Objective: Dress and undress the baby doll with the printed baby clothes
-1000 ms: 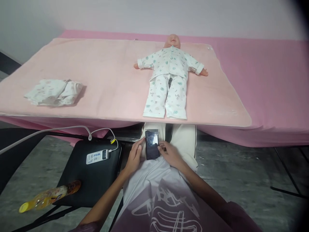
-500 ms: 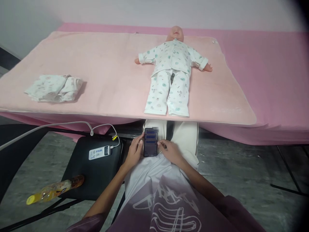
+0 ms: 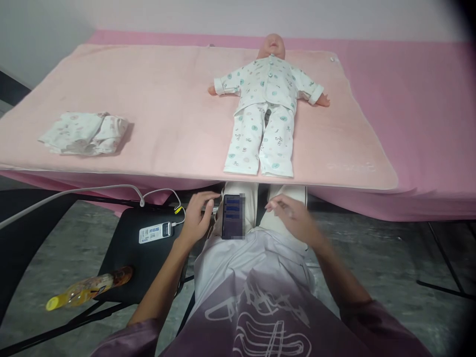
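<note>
A dark smartphone (image 3: pixel 232 218) with its screen lit lies on my lap, on the left thigh. My left hand (image 3: pixel 197 216) is just left of it, apart from the phone, with fingers stretched and nothing held. Over my right thigh, my right hand (image 3: pixel 292 214) is raised and a little blurred; its fingers are loosely bent, thumb apart, holding nothing. Beyond my knees a baby doll (image 3: pixel 273 47) lies on its back with arms spread. It wears a buttoned white patterned pajama top (image 3: pixel 268 82) and matching pants (image 3: pixel 277 141).
Folded patterned baby clothes (image 3: pixel 85 133) lie at the left of the pink mat (image 3: pixel 174 109). A black folding chair (image 3: pixel 148 267) at my left carries a white power bank (image 3: pixel 155 232) with a cable and a yellow drink bottle (image 3: pixel 89 290) on its side.
Both hands have let go of the phone. The left hand has moved left and up, and the right hand has moved right. The phone stays on my lap.
</note>
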